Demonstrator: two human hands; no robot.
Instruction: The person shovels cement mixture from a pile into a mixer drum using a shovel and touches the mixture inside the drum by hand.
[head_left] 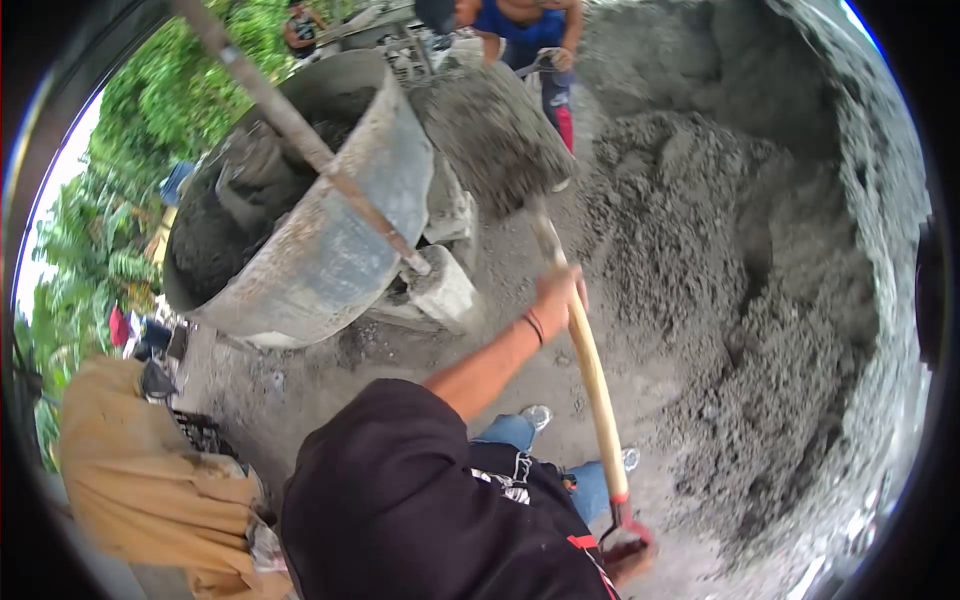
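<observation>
My left hand point(558, 305), with a dark band at the wrist, is wrapped round the wooden shaft of a shovel point(592, 385) near its blade. My right hand point(632, 566) is closed at the red D-shaped grip on the shaft's lower end, partly hidden. Heaped grey sand or mortar point(490, 130) covers the raised blade, blurred by motion. Just left of the blade stands a large, tilted metal mixer drum point(330, 255) with grey material inside. To the right, a big pile of grey sandy material point(700, 230) spreads over the ground.
A rusty pole point(270, 105) slants across the drum. Concrete blocks point(445, 290) lie at its base. Behind the blade is another person in blue point(525, 25); a further person point(300, 28) stands farther back. A tan cloth point(150, 470) drapes over something at lower left.
</observation>
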